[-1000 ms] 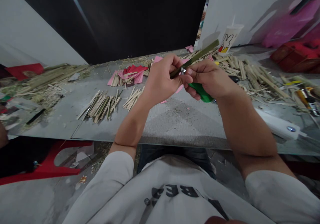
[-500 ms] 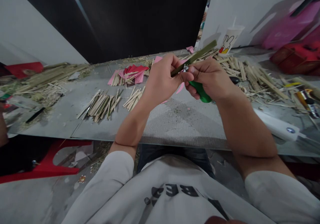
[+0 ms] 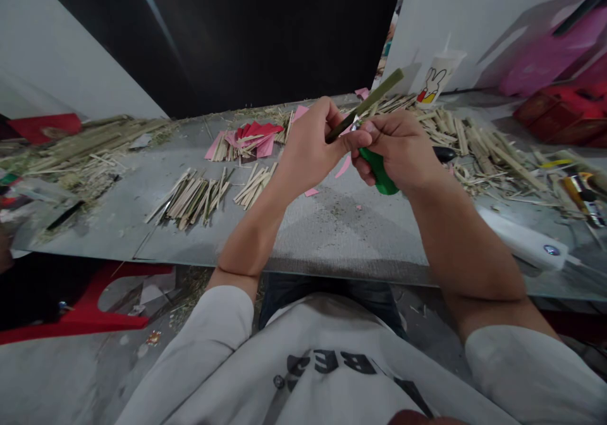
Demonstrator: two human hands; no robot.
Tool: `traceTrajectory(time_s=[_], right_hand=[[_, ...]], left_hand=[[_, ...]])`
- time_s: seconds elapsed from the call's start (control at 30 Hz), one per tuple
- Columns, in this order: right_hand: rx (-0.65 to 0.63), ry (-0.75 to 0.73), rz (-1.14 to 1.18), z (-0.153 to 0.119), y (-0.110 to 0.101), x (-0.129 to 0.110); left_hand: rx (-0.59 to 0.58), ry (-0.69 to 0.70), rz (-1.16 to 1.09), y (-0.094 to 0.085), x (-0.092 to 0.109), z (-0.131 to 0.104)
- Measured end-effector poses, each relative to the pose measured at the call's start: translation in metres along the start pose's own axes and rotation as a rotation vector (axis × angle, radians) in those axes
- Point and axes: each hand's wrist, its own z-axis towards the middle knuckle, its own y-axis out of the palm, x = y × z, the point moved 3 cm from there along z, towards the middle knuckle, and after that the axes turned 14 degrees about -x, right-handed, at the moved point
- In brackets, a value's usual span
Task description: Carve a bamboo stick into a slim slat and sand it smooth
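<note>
Above the grey table (image 3: pixel 351 235), my left hand (image 3: pixel 317 140) is closed around a dark green flat strip (image 3: pixel 382 93), which slants up to the right. My right hand (image 3: pixel 396 150) is wrapped round a green-handled tool (image 3: pixel 384 178), whose metal part meets the strip between the two hands. The fingertips of both hands are close together there. Pink paper pieces (image 3: pixel 344 167) lie beneath the hands. A pile of cut strips (image 3: pixel 194 198) and a smaller bundle (image 3: pixel 255 186) rest left of my left forearm.
Red and pink paper (image 3: pixel 256 135) lies behind the strip piles. A rabbit-print cup (image 3: pixel 439 77) stands at the back right, near heaped strips (image 3: pixel 484 147). A white device (image 3: pixel 526 238) is beside my right forearm. Long strips (image 3: pixel 95 140) lie at the left.
The green strip has tilted slightly steeper and its far end has shifted a little left. Both hands keep their hold, and the view has shifted slightly.
</note>
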Motion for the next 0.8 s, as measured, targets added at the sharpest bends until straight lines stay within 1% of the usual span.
traceTrajectory(time_s=[0.1,0.17,0.27,0.4,0.6,0.7,0.8], right_hand=[[-0.102,0.058,0.022,0.000,-0.002,0.000],[-0.171,0.081,0.031,0.001,-0.003,0.001],[-0.217,0.084,0.055,0.003,-0.004,0.005],[-0.165,0.080,0.076,0.005,-0.004,0.009],[-0.135,0.063,0.089,0.001,-0.004,0.008],[-0.108,0.046,0.128,0.000,-0.001,0.006],[-0.043,0.017,0.109,0.000,0.002,0.003]], left_hand=[[-0.079,0.017,-0.046,-0.003,0.006,-0.002],[-0.122,0.018,-0.023,-0.004,0.009,-0.003],[-0.143,0.003,0.023,-0.003,0.010,-0.003],[-0.112,0.009,0.113,-0.001,0.006,-0.001],[-0.083,0.044,0.098,-0.001,0.002,-0.002],[-0.039,0.043,0.074,0.001,0.003,-0.004],[0.018,0.003,0.081,0.002,0.001,-0.004]])
